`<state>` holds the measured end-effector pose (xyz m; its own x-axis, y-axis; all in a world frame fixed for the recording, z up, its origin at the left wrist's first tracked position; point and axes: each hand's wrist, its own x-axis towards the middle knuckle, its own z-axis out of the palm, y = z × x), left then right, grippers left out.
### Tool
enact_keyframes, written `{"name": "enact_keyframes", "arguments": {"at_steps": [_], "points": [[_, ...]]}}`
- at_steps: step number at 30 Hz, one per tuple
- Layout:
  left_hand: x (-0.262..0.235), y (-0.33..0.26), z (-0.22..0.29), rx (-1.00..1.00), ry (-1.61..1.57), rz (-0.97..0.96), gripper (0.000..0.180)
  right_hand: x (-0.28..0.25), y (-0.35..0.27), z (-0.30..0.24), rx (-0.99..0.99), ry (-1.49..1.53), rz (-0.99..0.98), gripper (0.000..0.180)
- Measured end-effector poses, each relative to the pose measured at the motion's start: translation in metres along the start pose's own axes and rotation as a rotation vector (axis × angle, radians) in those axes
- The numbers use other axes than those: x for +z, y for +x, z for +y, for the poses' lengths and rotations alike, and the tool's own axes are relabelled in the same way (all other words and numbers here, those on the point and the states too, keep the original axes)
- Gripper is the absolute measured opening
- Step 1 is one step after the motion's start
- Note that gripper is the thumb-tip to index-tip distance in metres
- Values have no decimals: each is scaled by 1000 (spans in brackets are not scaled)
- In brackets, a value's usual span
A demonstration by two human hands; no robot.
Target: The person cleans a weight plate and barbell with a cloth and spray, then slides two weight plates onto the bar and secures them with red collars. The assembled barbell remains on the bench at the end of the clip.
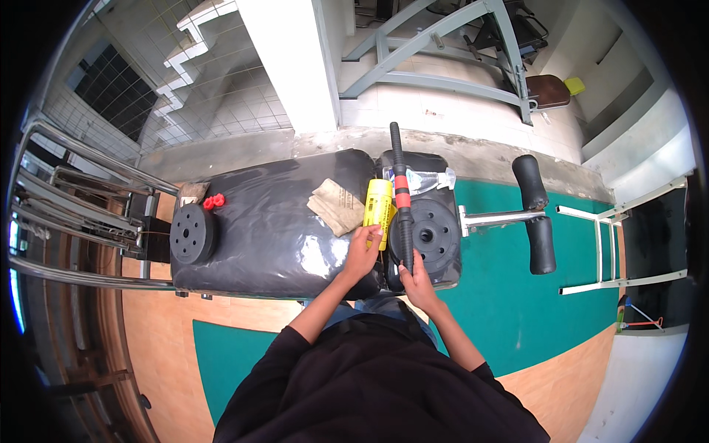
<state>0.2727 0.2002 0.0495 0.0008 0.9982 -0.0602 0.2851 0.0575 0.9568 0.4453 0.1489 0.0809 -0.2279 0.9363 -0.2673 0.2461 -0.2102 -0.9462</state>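
My left hand [362, 252] closes around the lower end of a yellow cylindrical canister [379, 198] on the black padded bench [255, 244]. My right hand [419, 282] is closed on the near end of a black bar with red bands [397, 151], probably a dumbbell bar. This bar slants away from me, passing over the left part of a black weight plate [430, 233]. A clear spray bottle [425, 181] lies beyond the plate, partly behind the bar. Left of the canister rests a folded beige cloth [336, 207].
At the bench's left end are a second weight plate [193, 233] and red collars [214, 201]. Metal rails [103, 280] run beyond that end. Padded rollers [541, 244] stick out to the right, over green matting [495, 310]. A grey frame [443, 81] stands behind.
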Motion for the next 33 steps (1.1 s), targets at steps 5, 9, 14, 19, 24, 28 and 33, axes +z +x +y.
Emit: {"name": "enact_keyframes", "arguments": {"at_steps": [5, 9, 14, 19, 24, 28, 33], "points": [[1, 0, 27, -357, -610, -270, 31, 13, -2, -16, -108, -147, -122, 57], [-18, -15, 17, -235, -627, -188, 26, 10, 11, -39, -344, -508, -205, 59], [-62, -22, 12, -350, -605, 133, 20, -52, 119, -53, -232, -398, 223, 23], [-78, -11, 21, -368, -550, 238, 16, -116, 245, 2, 390, -892, 309, 74], [-73, -18, 30, -429, -524, 302, 15, -119, 290, 61, 905, 252, 347, 71], [-68, -14, 32, -431, -500, 235, 16, -140, 320, 95, 594, 737, 498, 50], [-70, -24, 29, -477, -468, 250, 19, -116, 323, 57, 374, 461, 491, 44]]}}
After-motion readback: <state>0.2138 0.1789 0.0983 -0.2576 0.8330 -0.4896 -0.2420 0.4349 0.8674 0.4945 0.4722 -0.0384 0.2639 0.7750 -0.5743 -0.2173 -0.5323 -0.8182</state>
